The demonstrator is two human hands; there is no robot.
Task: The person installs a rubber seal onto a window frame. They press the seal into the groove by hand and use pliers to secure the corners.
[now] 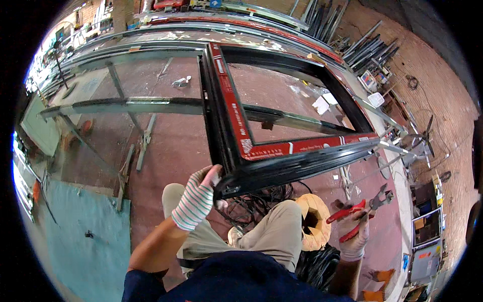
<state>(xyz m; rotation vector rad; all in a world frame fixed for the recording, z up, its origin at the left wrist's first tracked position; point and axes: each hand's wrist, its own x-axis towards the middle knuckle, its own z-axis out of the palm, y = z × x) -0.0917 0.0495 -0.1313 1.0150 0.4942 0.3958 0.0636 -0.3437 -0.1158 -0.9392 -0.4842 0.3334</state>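
Note:
A black window frame (pixel 297 171) with red printed film along its faces lies across metal rails (pixel 146 105) in front of me. My left hand (pixel 193 201), in a white glove with coloured stripes, is closed on the frame's near left corner. To the right of that corner and below the frame's near edge, my gloved right hand (pixel 356 241) holds red-handled pliers (pixel 349 211). Their metal jaws are apart and point up and to the right, away from the frame. The fingers around the handles are partly hidden.
A yellowish spool (pixel 323 236) stands by my right knee, with coiled black strip (pixel 316 269) beside it. More black strip (pixel 256 204) lies beneath the frame. A teal sheet (pixel 80 226) covers floor at left. A fan (pixel 420 138) and long profiles (pixel 372 48) line the right wall.

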